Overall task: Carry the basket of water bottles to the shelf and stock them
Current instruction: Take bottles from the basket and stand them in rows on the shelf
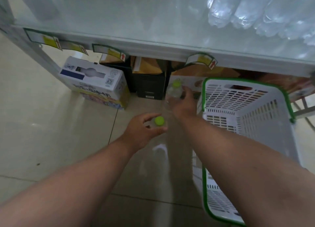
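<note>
My left hand point(142, 129) grips a clear water bottle by its neck, its lime-green cap point(159, 121) pointing up at me. My right hand point(183, 102) holds a second clear bottle point(173, 90) with a green cap, just left of the basket. The white slotted basket with a green rim point(247, 111) stands on the floor at the right, below the shelf; no bottles show inside it. Several clear water bottles point(255, 12) lie on the pale glass shelf point(119, 18) at the upper right.
Price tags point(109, 52) hang along the shelf's front edge. Under the shelf sit a white and blue carton point(95, 80), dark boxes point(148, 85) and orange packages point(272, 83). Beige tiled floor point(42, 124) spreads to the left and below my arms.
</note>
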